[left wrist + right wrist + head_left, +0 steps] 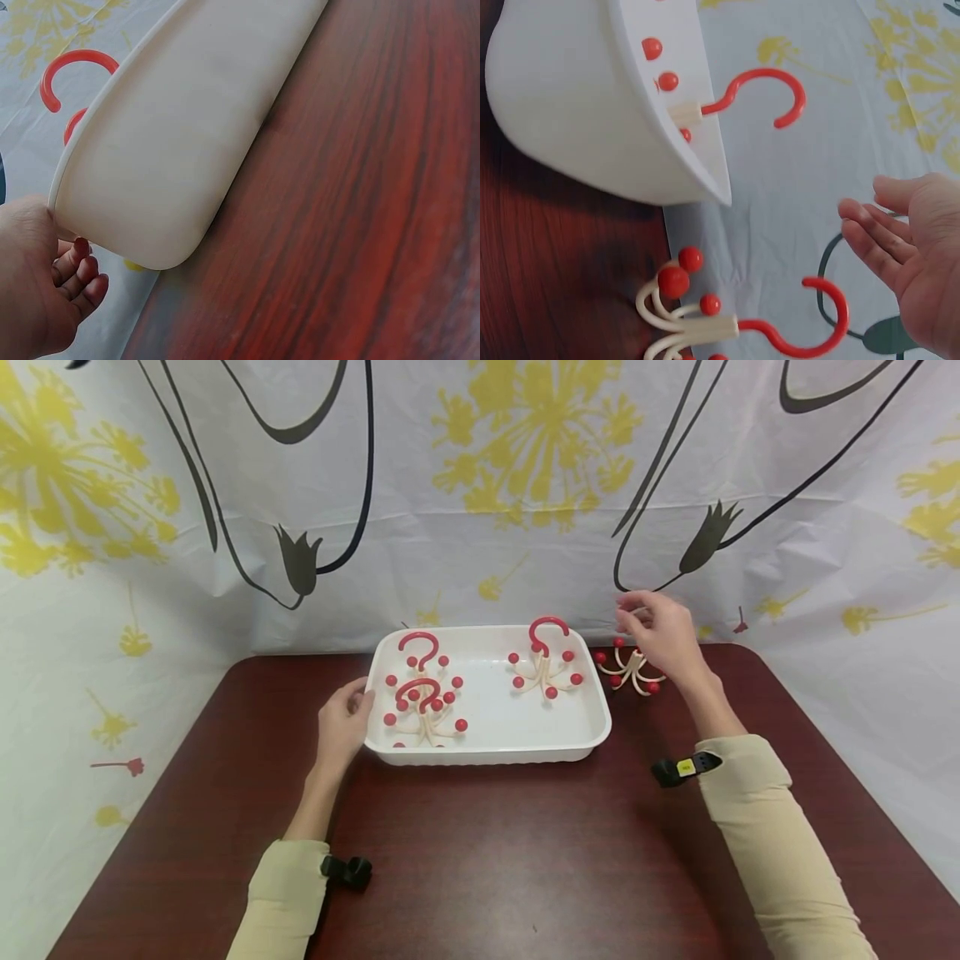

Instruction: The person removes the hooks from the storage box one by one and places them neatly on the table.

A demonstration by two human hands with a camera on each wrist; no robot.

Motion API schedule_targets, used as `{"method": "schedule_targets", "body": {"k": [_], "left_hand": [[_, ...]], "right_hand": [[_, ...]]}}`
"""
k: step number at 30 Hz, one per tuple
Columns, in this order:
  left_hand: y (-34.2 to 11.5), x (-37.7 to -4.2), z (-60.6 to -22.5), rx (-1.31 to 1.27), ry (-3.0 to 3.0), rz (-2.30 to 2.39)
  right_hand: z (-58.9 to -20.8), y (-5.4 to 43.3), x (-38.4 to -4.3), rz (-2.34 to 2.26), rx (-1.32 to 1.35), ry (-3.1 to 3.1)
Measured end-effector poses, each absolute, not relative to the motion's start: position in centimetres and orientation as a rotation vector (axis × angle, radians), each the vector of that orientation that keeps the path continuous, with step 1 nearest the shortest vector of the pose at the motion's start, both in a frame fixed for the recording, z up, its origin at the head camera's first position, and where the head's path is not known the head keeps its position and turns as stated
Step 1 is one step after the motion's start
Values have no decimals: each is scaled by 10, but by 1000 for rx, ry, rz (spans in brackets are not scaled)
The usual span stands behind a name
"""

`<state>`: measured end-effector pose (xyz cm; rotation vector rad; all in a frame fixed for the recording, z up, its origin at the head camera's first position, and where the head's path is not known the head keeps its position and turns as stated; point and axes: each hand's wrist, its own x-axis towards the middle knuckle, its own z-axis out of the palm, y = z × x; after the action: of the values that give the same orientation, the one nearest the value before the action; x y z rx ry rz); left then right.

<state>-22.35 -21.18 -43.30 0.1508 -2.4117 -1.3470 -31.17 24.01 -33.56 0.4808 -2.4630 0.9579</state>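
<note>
A white plastic tray (510, 727) sits at the back of the table. My left hand (345, 722) holds its left end, and in the left wrist view the fingers (81, 281) curl outside the wall while the thumb is partly hidden by the rim. Inside stand hook hangers with red hooks and cream arms tipped with red balls: two overlapping at left, the nearer hanger (426, 722) in front, and one hanger (545, 672) at right. Another hanger (705, 328) stands on the table right of the tray. Above it hovers my right hand (660, 631), fingers loosely bent, holding nothing, apart from the red hook.
A dark red-brown wooden table (517, 852) extends in front of the tray. Behind it hangs a pale sheet (405, 552) with yellow and grey flower prints, close to the tray's back edge. Black straps with devices (686, 768) sit on both wrists.
</note>
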Motion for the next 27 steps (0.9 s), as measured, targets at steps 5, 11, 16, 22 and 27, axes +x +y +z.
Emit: {"method": "schedule_targets", "body": {"k": [5,11,16,22,27], "left_hand": [[-212,-223,-433,149,-2405,-1341],[-211,-222,-432,145,-2397,-1340],[-211,-222,-432,151,-2400,-1350],[-211,-222,-432,161,-2410,-1365],[-211,-222,-431,173,-2420,-1377]], "right_hand": [[-335,224,-312,976,523,-2491],[-337,209,-314,1008,552,-2546],[-343,198,-320,1032,560,-2583],[-351,187,-327,1072,534,-2648],[-353,180,-327,1083,541,-2670]]}}
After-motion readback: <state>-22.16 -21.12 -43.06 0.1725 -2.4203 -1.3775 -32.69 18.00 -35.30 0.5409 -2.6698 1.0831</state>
